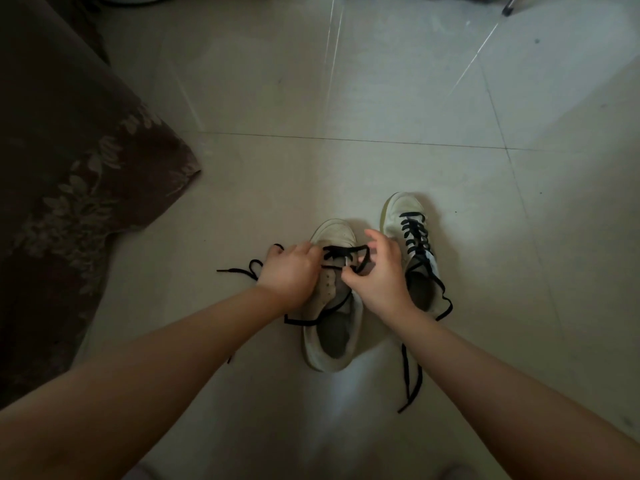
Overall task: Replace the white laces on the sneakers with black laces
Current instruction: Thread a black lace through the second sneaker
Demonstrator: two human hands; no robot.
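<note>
Two white sneakers stand on the tiled floor. The left sneaker [332, 327] has a black lace [343, 252] threaded only through its front eyelets. My left hand [289, 271] grips the sneaker's left side and one strand of that lace, whose loose end [239, 270] trails to the left. My right hand [379, 271] pinches the other strand over the tongue. The right sneaker [412, 237] is laced in black along its whole front, and its loose lace ends [414, 379] lie on the floor under my right forearm.
A dark brown floral fabric [69, 188], like a sofa cover, fills the left side. Pale floor tiles [381, 98] stretch ahead. A metal leg [510, 6] of some furniture stands at the top right.
</note>
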